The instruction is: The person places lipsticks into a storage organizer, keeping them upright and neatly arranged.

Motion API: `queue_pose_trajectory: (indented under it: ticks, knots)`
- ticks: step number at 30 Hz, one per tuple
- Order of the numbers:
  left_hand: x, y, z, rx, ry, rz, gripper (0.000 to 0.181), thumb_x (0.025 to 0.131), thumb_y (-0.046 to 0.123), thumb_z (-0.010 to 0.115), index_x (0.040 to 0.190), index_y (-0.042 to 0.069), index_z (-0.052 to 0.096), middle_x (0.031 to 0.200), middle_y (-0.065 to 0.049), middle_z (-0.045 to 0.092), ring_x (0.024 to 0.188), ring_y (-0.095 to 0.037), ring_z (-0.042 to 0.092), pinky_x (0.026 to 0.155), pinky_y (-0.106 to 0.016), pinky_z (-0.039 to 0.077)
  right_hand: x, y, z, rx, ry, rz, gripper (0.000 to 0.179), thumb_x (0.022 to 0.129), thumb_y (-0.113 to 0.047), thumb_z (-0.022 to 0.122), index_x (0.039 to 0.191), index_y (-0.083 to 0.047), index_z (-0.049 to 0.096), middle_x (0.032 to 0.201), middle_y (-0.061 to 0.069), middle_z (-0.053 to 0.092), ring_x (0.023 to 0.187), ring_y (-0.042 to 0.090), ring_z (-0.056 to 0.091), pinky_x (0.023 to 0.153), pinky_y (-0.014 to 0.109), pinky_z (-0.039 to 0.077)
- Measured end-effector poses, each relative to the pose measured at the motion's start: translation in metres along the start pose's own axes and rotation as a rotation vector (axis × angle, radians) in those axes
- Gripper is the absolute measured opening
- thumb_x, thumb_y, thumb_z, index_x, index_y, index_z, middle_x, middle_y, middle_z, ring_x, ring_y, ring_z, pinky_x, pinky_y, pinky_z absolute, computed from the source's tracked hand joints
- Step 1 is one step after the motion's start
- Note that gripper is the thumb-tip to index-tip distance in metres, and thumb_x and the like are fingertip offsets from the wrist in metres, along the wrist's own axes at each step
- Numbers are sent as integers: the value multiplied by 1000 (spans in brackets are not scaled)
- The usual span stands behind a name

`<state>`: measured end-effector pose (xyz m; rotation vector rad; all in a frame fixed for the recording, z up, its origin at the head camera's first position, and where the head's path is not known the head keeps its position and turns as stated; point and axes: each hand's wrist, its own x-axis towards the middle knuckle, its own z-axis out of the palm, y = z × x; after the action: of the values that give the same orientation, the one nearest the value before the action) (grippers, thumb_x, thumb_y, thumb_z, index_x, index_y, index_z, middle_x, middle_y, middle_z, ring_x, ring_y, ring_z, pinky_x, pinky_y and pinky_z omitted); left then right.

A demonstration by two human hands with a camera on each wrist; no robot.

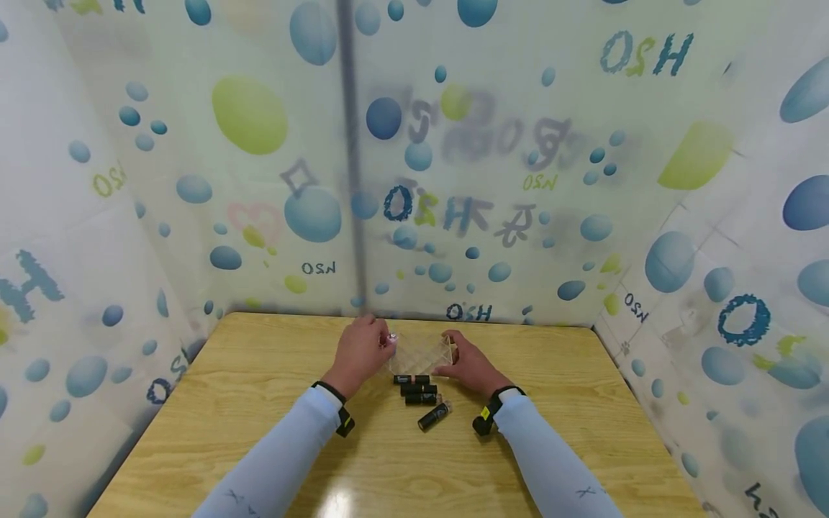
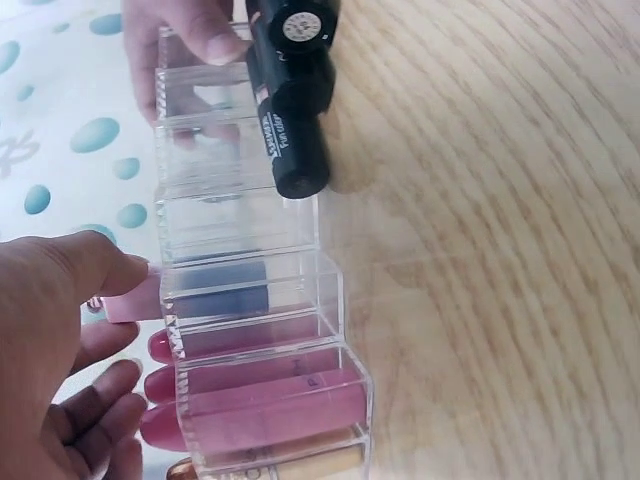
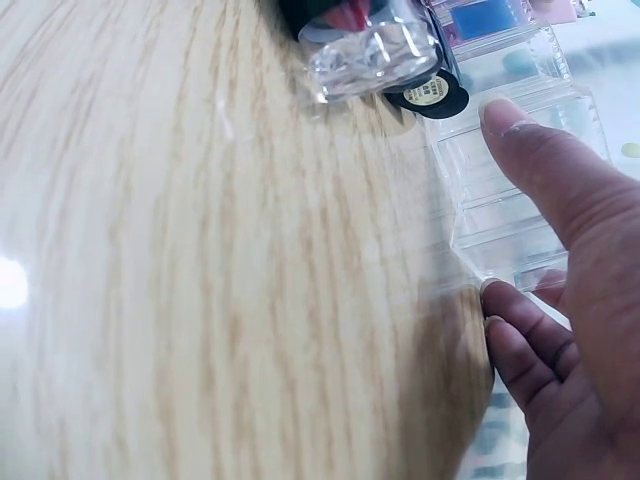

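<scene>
A clear, ribbed cosmetics organizer (image 1: 419, 352) with a row of slots lies on the table between both hands. My left hand (image 1: 365, 349) is at its left end; thumb and finger pinch the pink top of a pink-and-blue tube (image 2: 225, 290) seated in one slot. Beside that tube, pink tubes (image 2: 270, 410) and a gold-toned tube (image 2: 320, 463) fill neighbouring slots. My right hand (image 1: 476, 367) grips the organizer's right end, thumb on the near side and fingers round the edge. Black lipsticks (image 1: 419, 390) lie along the organizer's near side.
Another black lipstick with a clear end (image 1: 435, 416) lies slanted, closest to me. The wooden table (image 1: 272, 432) meets a patterned curtain (image 1: 414, 180) at its back edge, with more curtain on both sides.
</scene>
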<state>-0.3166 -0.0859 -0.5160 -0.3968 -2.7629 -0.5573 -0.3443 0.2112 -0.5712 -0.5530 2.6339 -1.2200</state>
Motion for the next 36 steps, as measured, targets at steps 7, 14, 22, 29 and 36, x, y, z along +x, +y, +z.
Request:
queue_pose_trajectory:
  ticks: [7,14,22,29,36]
  knots:
    - [-5,3,0,43,-11,3,22,101,31,81,90,18,67,95,0,53,95,-25,51,85,-48,48,-2,-2,0,7,1,-9,90,97,-40,88,168,-17,37,91,7,64,75,21,55,68,37,45]
    - [-6,3,2,78,-25,-2,20,101,33,79,93,17,70,97,0,54,99,-25,53,91,-49,49,-2,-3,1,15,11,-6,90,97,-39,89,167,-17,37,92,7,63,75,21,55,68,39,45]
    - [-5,1,5,102,-32,6,22,102,34,76,89,18,68,99,-2,55,99,-26,53,93,-51,49,-2,-4,1,9,13,11,90,96,-40,89,167,-20,38,91,7,62,75,21,54,69,37,44]
    - [-4,0,7,121,-29,12,21,102,35,75,91,18,69,99,-1,55,98,-25,53,93,-50,50,-2,-5,1,3,19,14,88,96,-40,89,166,-21,39,91,7,62,76,21,54,69,37,44]
    - [-5,-1,6,119,-38,19,22,102,35,74,91,18,68,98,0,55,98,-25,53,92,-50,49,-2,-4,1,6,21,14,86,96,-40,89,165,-22,40,91,7,62,77,21,54,70,38,44]
